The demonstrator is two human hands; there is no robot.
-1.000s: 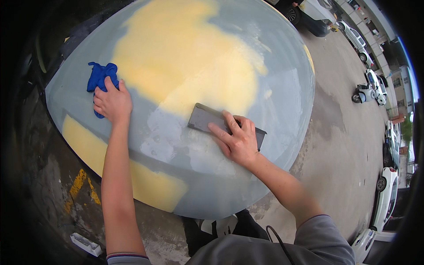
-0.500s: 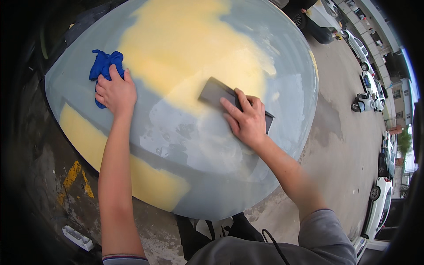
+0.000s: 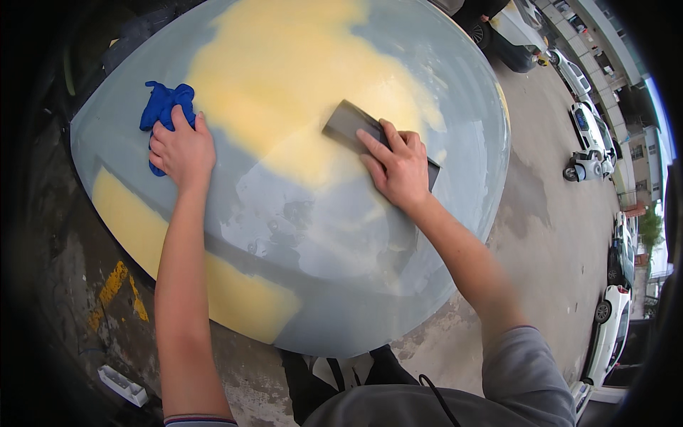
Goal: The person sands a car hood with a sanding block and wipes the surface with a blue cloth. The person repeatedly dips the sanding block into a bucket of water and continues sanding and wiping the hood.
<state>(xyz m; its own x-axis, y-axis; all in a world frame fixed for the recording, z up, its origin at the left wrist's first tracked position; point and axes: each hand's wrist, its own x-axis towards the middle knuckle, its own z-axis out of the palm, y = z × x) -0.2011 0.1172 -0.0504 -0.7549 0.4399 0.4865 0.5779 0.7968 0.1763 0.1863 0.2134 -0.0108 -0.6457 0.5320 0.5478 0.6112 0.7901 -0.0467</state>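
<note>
A large curved car panel [image 3: 348,306], grey with pale yellow patches and a wet shine, lies in front of me. At its left side my left hand [image 3: 183,151] is closed on a crumpled blue cloth [image 3: 161,107], pressing it to the surface. My right hand [image 3: 403,169] grips a flat, dark grey sanding block [image 3: 347,128], which lies against the panel at the edge of the big yellow patch [image 3: 284,67]. The thumb and fingers wrap over the block, and its underside is hidden.
Concrete ground [image 3: 544,263] surrounds the panel. A small white trough-like object [image 3: 122,385] lies at lower left, near yellow floor markings [image 3: 114,282]. Parked white cars [image 3: 610,334] and a scooter [image 3: 589,166] stand to the right. Part of another person [image 3: 489,8] shows at the top.
My right hand has slid the sanding block a short way up the panel, away from me. The left hand and the blue cloth stay in about the same place.
</note>
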